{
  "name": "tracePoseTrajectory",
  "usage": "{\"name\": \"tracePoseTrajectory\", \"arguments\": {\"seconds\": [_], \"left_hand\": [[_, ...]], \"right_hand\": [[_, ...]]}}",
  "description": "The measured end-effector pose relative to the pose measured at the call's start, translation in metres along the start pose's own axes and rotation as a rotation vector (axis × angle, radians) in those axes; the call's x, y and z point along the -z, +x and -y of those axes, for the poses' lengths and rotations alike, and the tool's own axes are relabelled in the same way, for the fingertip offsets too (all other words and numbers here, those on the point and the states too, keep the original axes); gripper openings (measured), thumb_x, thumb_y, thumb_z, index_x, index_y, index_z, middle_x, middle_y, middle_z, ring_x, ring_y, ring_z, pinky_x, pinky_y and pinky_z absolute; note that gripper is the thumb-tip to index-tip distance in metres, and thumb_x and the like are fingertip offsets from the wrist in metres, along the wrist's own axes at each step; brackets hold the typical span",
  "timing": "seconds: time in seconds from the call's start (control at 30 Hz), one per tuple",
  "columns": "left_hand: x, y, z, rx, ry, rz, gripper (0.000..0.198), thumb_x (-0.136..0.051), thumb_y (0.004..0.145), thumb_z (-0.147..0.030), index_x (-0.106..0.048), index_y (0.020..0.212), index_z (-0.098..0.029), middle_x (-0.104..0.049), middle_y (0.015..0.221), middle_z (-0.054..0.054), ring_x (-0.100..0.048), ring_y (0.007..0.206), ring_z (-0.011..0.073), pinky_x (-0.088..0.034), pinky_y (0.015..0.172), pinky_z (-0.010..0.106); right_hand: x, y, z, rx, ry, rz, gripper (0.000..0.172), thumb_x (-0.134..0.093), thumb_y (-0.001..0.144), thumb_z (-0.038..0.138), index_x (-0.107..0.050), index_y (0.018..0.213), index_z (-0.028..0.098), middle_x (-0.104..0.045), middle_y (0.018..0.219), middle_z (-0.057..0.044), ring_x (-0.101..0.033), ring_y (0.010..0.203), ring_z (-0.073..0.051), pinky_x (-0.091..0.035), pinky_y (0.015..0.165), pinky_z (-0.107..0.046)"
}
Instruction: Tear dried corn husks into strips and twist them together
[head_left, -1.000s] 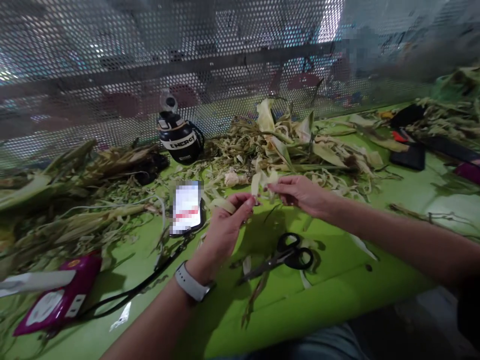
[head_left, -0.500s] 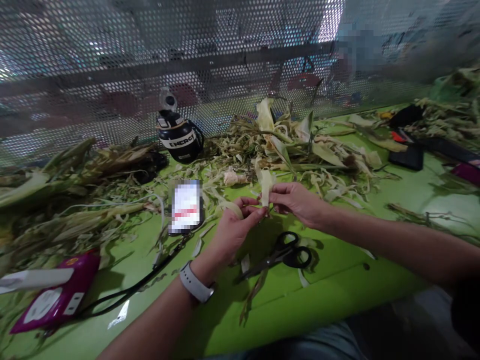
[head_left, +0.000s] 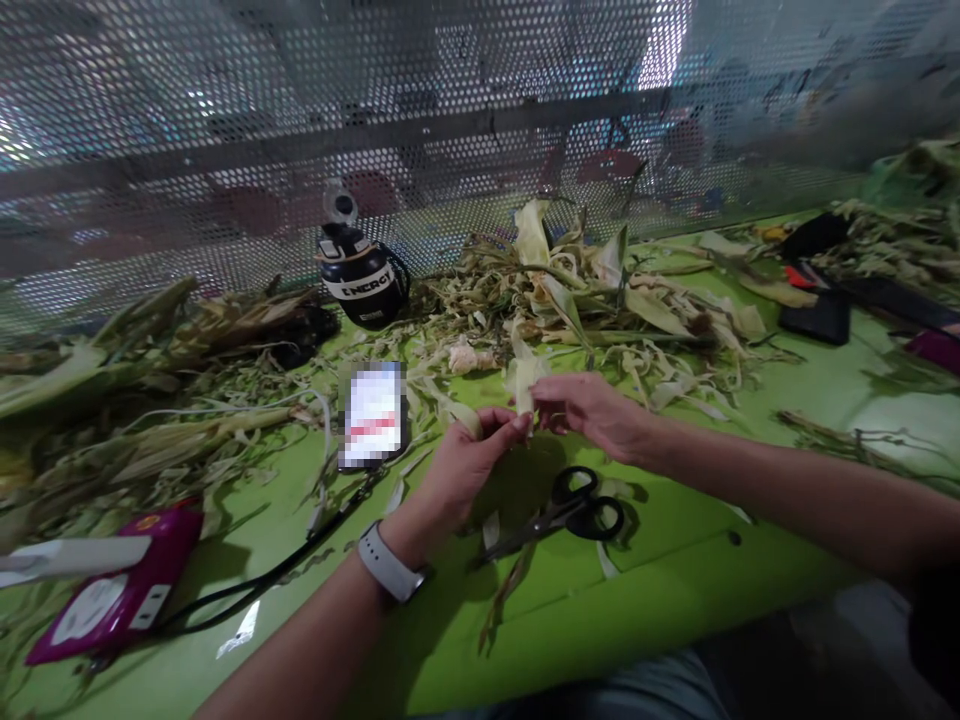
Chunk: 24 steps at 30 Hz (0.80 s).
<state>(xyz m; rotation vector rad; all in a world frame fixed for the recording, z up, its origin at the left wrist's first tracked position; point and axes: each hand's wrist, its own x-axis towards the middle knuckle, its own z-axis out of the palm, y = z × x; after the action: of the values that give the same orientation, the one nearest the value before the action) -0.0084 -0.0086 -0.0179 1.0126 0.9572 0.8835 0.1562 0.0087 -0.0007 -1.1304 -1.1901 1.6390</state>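
Both hands meet above the green table [head_left: 675,560] and pinch one pale strip of corn husk [head_left: 523,377]. My left hand [head_left: 469,462], with a white watch on its wrist, holds the strip's lower end between thumb and fingers. My right hand [head_left: 589,410] grips it from the right, fingers closed. The strip stands up between the fingertips. Black-handled scissors [head_left: 566,510] lie on the table just below the hands.
A pile of corn husks [head_left: 600,290] lies behind the hands, more husks [head_left: 150,400] at the left. A phone [head_left: 373,413] with a black cable, a black bottle [head_left: 361,278], a magenta device [head_left: 112,600] and a perforated metal screen [head_left: 375,120] surround the spot. Dark items [head_left: 821,310] sit far right.
The hands have drawn closer together and a little lower; the husk strip, spread between them a second ago, now stands upright between the fingertips.
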Motion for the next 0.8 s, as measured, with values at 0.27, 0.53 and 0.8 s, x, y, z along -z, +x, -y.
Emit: {"name": "tracePoseTrajectory", "arguments": {"seconds": [0.27, 0.53, 0.8], "left_hand": [[0.002, 0.005, -0.009, 0.027, -0.425, -0.076, 0.027, -0.049, 0.087, -0.034, -0.067, 0.099, -0.018, -0.067, 0.095, 0.005, -0.060, 0.082, 0.0118, -0.046, 0.069, 0.022], [0.001, 0.002, -0.019, -0.133, -0.649, 0.019, 0.040, -0.036, 0.092, -0.040, -0.052, 0.124, -0.024, -0.051, 0.135, 0.004, -0.048, 0.121, 0.0186, -0.044, 0.094, 0.031], [-0.007, -0.002, -0.019, 0.007, -0.597, -0.084, 0.041, -0.040, 0.090, -0.044, -0.052, 0.123, -0.022, -0.056, 0.127, 0.007, -0.063, 0.087, 0.0182, -0.053, 0.071, 0.031]], "right_hand": [[0.008, 0.001, 0.010, 0.149, -0.045, -0.027, 0.015, -0.074, 0.068, 0.031, -0.071, 0.073, 0.018, -0.065, 0.072, 0.002, -0.054, 0.070, -0.011, -0.040, 0.073, -0.028], [0.002, -0.007, 0.004, -0.048, -0.163, 0.330, 0.016, -0.075, 0.068, 0.030, -0.073, 0.079, 0.018, -0.068, 0.081, -0.002, -0.060, 0.078, -0.014, -0.043, 0.083, -0.032], [-0.010, -0.015, -0.007, 0.131, -0.319, 0.431, 0.012, -0.070, 0.074, 0.030, -0.073, 0.077, 0.018, -0.064, 0.090, -0.002, -0.059, 0.083, -0.015, -0.046, 0.076, -0.028]]}}
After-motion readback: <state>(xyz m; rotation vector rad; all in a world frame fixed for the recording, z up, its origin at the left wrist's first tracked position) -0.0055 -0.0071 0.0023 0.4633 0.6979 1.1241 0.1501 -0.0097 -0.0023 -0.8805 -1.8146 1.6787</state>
